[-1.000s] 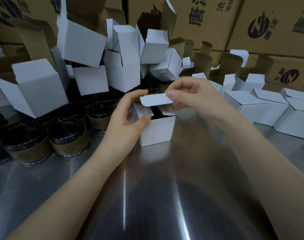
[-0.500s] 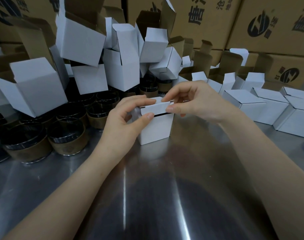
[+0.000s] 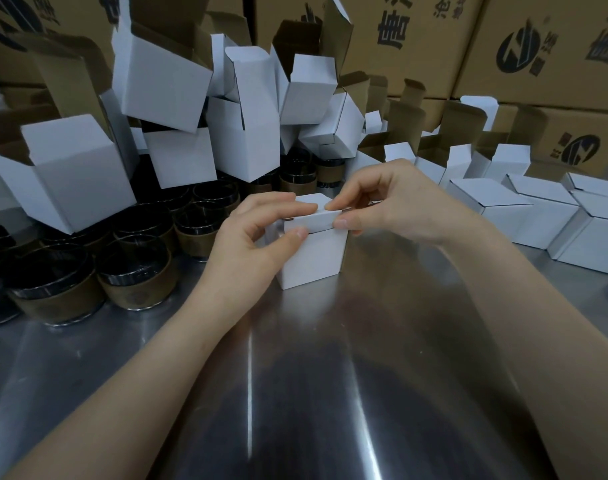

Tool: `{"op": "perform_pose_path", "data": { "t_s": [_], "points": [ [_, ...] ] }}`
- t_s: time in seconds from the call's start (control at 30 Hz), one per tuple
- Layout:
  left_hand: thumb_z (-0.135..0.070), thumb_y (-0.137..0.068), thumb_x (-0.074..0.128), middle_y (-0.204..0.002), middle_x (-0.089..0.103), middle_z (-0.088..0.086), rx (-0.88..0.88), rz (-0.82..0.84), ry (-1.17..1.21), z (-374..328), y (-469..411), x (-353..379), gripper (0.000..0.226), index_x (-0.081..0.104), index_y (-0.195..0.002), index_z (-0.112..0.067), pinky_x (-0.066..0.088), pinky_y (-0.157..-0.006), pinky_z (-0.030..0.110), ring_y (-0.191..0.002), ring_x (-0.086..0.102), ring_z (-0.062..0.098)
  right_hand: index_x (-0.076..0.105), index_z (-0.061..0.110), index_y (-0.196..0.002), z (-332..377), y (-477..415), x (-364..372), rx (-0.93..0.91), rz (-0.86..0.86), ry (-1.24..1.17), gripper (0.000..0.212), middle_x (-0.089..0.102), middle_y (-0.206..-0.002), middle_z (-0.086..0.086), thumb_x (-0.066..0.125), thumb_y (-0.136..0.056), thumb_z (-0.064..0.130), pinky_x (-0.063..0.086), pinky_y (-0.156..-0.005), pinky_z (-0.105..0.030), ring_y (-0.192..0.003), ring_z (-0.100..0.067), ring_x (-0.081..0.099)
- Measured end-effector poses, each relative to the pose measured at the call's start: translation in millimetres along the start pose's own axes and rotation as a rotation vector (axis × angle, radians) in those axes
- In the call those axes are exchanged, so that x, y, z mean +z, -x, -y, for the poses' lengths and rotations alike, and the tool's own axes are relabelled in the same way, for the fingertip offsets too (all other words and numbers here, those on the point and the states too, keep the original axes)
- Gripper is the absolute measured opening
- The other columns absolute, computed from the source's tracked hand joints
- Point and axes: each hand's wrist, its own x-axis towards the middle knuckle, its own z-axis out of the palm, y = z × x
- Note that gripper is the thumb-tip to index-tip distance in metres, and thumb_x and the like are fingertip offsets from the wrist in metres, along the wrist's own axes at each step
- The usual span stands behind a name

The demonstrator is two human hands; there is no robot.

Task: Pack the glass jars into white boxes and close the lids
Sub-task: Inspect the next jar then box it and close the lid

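Note:
A small white box (image 3: 316, 258) stands on the steel table (image 3: 295, 393) in the middle of the view. Its lid (image 3: 313, 216) is folded down over the top, with the front tuck flap at the box's upper front edge. My left hand (image 3: 250, 244) grips the box's left side, thumb on the flap and fingers over the lid. My right hand (image 3: 382, 202) pinches the lid's right front corner between thumb and forefinger. The box's contents are hidden. Several glass jars (image 3: 136, 271) with brown bands and dark rims stand at the left.
A heap of open white boxes (image 3: 240, 133) is piled behind the jars. Closed white boxes (image 3: 537, 216) stand in a row at the right. Large brown cartons (image 3: 503, 46) form a wall at the back.
The lid, held raised above the open box a second ago, has been folded down onto the top. Both hands have come lower and closer together on the box.

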Motion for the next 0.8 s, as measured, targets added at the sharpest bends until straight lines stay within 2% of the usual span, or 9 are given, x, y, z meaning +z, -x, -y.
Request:
{"op": "perform_pose_path", "data": {
  "t_s": [0.1, 0.4, 0.63, 0.8],
  "points": [
    [-0.012, -0.088, 0.069, -0.124, 0.059, -0.005, -0.001, 0.006, -0.032, -1.1, 0.0, -0.8, 0.026, 0.071, -0.101, -0.034, 0.044, -0.104, 0.049, -0.124, 0.051, 0.013, 0.076, 0.025, -0.082, 1.5, 0.4, -0.8, 0.025, 0.011, 0.008, 0.019, 0.072, -0.079, 0.004, 0.077, -0.080, 0.006, 0.055, -0.063, -0.016, -0.070, -0.008, 0.068],
    [-0.015, -0.089, 0.068, -0.126, 0.060, -0.010, 0.020, 0.016, -0.175, -5.9, 0.3, -3.7, 0.024, 0.069, -0.105, -0.033, 0.041, -0.107, 0.040, -0.122, 0.049, 0.003, 0.074, 0.029, -0.082, 10.4, 2.7, -1.7, 0.060, 0.041, 0.067, 0.022, 0.072, -0.078, 0.013, 0.074, -0.083, 0.007, 0.056, -0.065, -0.017, -0.067, -0.002, 0.067],
    [-0.016, -0.088, 0.069, -0.124, 0.061, -0.012, 0.026, 0.023, -0.230, -6.3, 0.7, -4.8, 0.021, 0.070, -0.103, -0.031, 0.038, -0.109, 0.040, -0.127, 0.048, 0.008, 0.074, 0.031, -0.081, 12.1, 2.6, -0.6, 0.077, 0.050, 0.092, 0.023, 0.071, -0.077, 0.012, 0.074, -0.085, 0.008, 0.052, -0.060, -0.013, -0.066, -0.003, 0.066],
    [-0.016, -0.086, 0.071, -0.124, 0.060, -0.013, 0.026, 0.033, -0.264, -5.2, 1.0, -5.1, 0.020, 0.070, -0.098, -0.032, 0.034, -0.112, 0.039, -0.131, 0.043, 0.011, 0.075, 0.034, -0.082, 9.9, 2.0, 0.5, 0.090, 0.087, 0.155, 0.024, 0.068, -0.069, 0.020, 0.072, -0.086, 0.011, 0.049, -0.058, -0.011, -0.066, -0.001, 0.064]
  ]
}}
